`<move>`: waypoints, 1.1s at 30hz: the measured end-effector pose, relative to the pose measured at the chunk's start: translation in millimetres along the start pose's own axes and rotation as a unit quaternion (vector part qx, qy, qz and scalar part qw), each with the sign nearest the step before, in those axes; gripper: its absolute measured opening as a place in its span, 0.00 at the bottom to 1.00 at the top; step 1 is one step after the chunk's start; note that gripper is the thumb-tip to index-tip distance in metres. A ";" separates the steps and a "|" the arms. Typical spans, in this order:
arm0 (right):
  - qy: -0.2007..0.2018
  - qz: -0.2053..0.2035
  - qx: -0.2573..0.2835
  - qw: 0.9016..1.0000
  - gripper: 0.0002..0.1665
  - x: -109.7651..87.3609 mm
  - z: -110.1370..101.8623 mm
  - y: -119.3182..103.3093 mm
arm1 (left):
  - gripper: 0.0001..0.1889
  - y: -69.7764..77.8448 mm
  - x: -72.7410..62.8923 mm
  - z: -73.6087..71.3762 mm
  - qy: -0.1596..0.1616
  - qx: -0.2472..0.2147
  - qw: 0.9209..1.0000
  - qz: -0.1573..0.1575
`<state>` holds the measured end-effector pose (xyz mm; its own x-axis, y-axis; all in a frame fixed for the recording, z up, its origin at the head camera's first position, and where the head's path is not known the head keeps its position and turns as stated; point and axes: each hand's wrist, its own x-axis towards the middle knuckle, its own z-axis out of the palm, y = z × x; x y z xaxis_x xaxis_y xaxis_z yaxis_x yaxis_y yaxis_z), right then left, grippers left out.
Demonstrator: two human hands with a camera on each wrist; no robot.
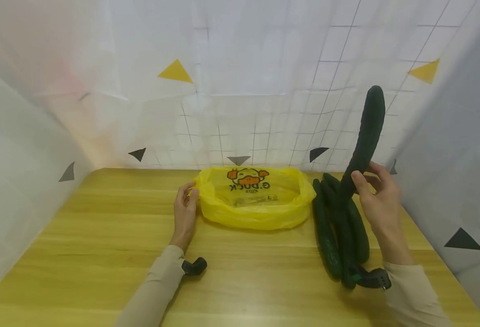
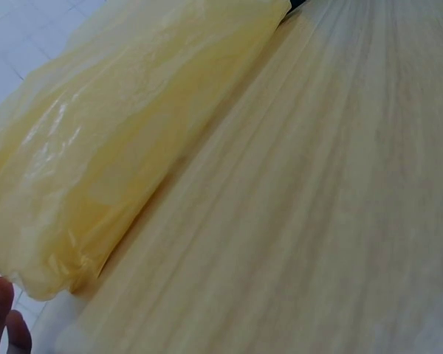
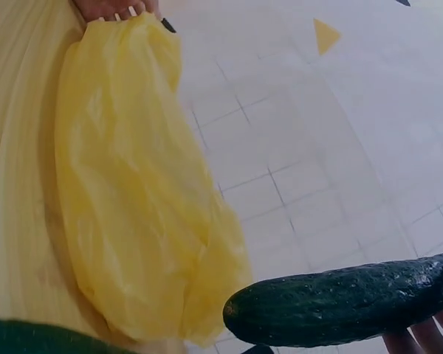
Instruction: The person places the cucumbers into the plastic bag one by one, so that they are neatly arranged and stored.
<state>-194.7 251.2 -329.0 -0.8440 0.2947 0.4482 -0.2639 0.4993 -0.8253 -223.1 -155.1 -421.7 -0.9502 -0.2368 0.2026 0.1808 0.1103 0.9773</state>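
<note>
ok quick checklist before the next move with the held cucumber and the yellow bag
1. Held cucumber gripped: ok, between the thumb and fingers of the right hand.
2. Yellow bag mouth open: ok, the inside back wall shows.
3. Bag steadied: ok, the left hand holds its left rim.
4. Held cucumber over the bag mouth: not ok, it is to the right, above the other cucumbers.
5. Bag set on the table: ok.
6. Bag bottom free of things: cannot tell, the front wall hides it.
</note>
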 end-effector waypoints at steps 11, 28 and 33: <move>0.003 -0.034 0.139 0.990 0.24 3.0 19.6 -19.0 | 0.22 -28.1 12.3 -0.2 0.019 0.002 1.000 0.023; 0.003 -0.069 0.193 0.979 0.23 4.5 48.1 -30.9 | 0.21 -15.3 8.3 -1.1 -0.008 -0.018 1.000 0.004; -0.009 -0.067 0.218 0.974 0.22 -1.5 54.4 -48.3 | 0.21 3.3 -0.9 -1.7 -0.011 -0.006 1.000 0.004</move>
<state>-206.1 182.3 -308.4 -0.7956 0.2347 0.5585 -0.5417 0.1372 -0.8293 -221.2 -156.2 -418.5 -0.9538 -0.2150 0.2098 0.1920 0.1005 0.9762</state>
